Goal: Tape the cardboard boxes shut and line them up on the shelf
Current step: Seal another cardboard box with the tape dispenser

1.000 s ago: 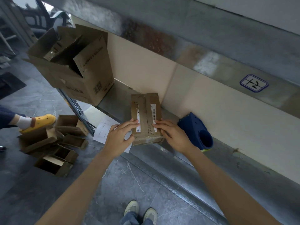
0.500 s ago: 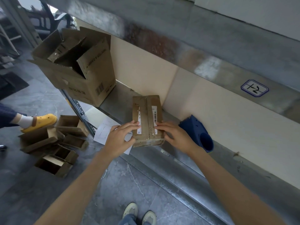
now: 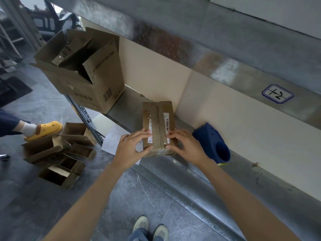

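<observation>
A small closed cardboard box [image 3: 159, 117] with white barcode labels and a strip of tape along its middle seam lies on the metal shelf [image 3: 199, 174]. My left hand [image 3: 132, 148] holds its near left corner, fingers on the top and thumb on the front face. My right hand [image 3: 185, 145] holds the near right corner the same way. A blue tape dispenser [image 3: 214, 142] lies on the shelf just right of my right hand.
A large open cardboard box [image 3: 83, 70] stands at the shelf's left end. Several small open boxes [image 3: 57, 153] lie on the floor to the left, with a sheet of paper [image 3: 114, 140]. Another person's foot in a yellow clog [image 3: 43, 130] is beside them.
Both hands stay on the near end of the small box. My fingers have shifted slightly along the taped end; the box has hardly moved.
</observation>
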